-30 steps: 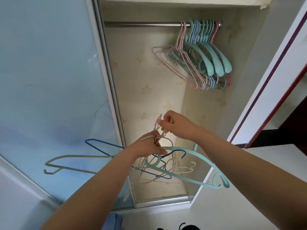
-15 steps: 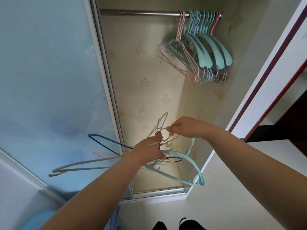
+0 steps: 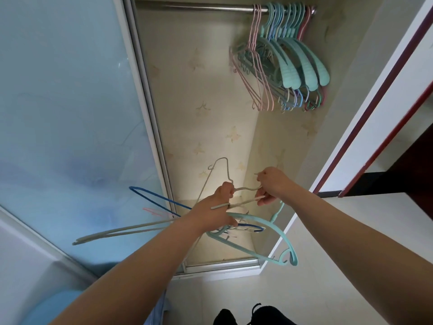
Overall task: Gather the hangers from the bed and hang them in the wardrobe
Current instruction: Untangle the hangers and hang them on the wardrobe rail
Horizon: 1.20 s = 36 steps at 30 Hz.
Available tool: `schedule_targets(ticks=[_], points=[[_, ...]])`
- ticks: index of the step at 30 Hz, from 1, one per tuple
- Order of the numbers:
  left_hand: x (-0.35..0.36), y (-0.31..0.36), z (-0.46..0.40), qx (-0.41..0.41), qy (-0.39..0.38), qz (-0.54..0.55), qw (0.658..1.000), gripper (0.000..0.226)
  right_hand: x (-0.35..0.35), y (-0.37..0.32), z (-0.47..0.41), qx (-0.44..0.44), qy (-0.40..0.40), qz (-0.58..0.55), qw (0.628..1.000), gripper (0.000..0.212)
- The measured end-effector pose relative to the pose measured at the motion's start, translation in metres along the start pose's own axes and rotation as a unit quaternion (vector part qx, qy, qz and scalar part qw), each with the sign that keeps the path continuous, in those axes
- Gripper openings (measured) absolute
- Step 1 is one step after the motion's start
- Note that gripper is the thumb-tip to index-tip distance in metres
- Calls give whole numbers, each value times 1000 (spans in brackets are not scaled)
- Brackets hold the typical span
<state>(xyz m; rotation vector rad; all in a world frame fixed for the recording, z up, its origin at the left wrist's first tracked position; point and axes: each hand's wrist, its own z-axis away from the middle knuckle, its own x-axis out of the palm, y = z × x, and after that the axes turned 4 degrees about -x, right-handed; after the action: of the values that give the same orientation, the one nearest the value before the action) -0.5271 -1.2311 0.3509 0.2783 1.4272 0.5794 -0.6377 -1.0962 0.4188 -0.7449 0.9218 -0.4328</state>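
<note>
Left hand (image 3: 212, 208) around several hangers (image 3: 262, 233); right hand (image 3: 273, 184) pinching one cream hanger (image 3: 222, 170).

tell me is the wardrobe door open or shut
Open. The sliding door is pushed to the left, so the rail and the hangers already on it show.

Both forearms (image 3: 131, 273) bare, no sleeves, no watch or rings visible; black shoes (image 3: 248, 315) at bottom edge.

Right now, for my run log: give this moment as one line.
left hand: holds hanger bundle | right hand: pinches beige hanger | rod: hangers already hung
</note>
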Motion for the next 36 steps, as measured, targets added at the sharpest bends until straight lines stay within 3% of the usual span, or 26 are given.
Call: schedule_targets(ticks=[7,10,13,15,19,23,27,32,36], points=[[-4,2,-4,-22,-57,-57,997,28,2,-1,-8,12,-22,67,997,39],[-3,4,-6,-23,-71,-75,994,28,5,2,-11,8,-76,179,981,40],[-5,5,-5,-16,-88,-100,991,32,-2,4,-7,-45,-28,300,952,22],[-5,3,-4,-14,-94,-103,990,31,-4,11,-13,-50,-11,343,938,25],[-6,1,0,-25,-89,-89,992,36,-8,28,-32,29,-33,185,982,35],[-5,0,6,-17,-99,-81,992,39,-25,40,-40,15,103,9,995,18],[-4,0,8,11,-91,-104,990,35,-38,52,-47,19,169,-114,979,26],[-15,-4,11,-11,-90,-78,993,36,-53,68,-55,-3,252,-196,948,30],[-24,-7,9,-50,-95,-31,994,35,-47,59,-53,-71,284,-94,952,27]])
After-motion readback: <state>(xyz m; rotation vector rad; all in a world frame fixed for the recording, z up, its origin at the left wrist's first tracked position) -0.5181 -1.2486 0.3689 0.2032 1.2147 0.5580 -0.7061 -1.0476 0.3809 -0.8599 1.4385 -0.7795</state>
